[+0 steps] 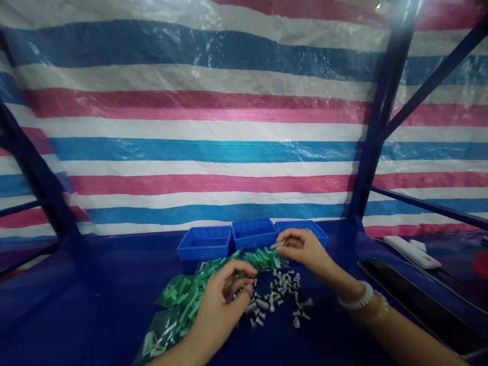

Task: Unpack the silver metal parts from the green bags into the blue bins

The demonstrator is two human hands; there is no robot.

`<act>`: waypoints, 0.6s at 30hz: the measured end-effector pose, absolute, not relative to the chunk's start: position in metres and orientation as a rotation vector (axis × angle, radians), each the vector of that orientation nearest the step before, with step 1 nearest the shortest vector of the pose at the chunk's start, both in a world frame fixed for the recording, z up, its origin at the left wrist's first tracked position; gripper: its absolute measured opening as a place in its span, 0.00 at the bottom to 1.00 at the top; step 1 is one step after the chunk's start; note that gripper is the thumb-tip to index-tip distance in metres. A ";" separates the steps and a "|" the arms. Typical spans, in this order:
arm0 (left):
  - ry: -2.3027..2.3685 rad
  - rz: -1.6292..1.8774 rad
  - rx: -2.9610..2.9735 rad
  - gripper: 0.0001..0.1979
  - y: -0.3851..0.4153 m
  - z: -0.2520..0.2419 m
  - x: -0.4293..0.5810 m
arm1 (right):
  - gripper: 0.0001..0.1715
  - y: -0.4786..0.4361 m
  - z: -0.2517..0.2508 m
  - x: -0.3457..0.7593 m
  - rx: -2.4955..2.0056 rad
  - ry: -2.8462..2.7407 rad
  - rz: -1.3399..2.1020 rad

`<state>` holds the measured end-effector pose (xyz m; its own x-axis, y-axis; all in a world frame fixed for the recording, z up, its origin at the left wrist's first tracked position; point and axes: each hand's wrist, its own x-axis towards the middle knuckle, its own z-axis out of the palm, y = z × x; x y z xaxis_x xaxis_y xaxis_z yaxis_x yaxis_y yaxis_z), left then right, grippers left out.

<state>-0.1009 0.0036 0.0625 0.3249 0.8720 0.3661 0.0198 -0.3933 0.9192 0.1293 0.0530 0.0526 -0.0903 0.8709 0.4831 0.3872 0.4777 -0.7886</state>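
Observation:
My left hand (224, 297) curls over a scatter of small grey metal screws (280, 295) on the dark blue table, fingers pinched together at the pile's left edge. My right hand (303, 246), with a white bead bracelet on the wrist, is raised above the pile and pinches one small grey screw (276, 245) between its fingertips. Clear bags of green plastic parts (190, 297) lie to the left and behind the screws.
Three blue plastic trays (206, 243) stand in a row behind the parts. A striped tarp hangs behind them. Dark blue frame posts (375, 127) rise at right and left. A black flat device (412, 300) and a white object (412, 251) lie at the right.

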 end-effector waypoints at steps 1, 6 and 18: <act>0.820 1.184 1.692 0.06 0.005 0.064 -0.102 | 0.16 0.061 0.053 0.143 -1.138 -1.675 0.457; 0.754 1.161 1.806 0.15 0.022 0.074 -0.109 | 0.17 0.081 0.056 0.199 -1.287 -1.628 0.051; 1.211 0.921 2.530 0.30 0.098 0.071 -0.157 | 0.19 0.093 0.039 0.121 -1.326 -2.181 -0.204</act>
<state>-0.1571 0.0983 0.0709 0.4738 0.7554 0.4527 0.6378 -0.6488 0.4152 0.1207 0.0931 0.0390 -0.3435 0.7658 0.5437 0.8534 0.4961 -0.1597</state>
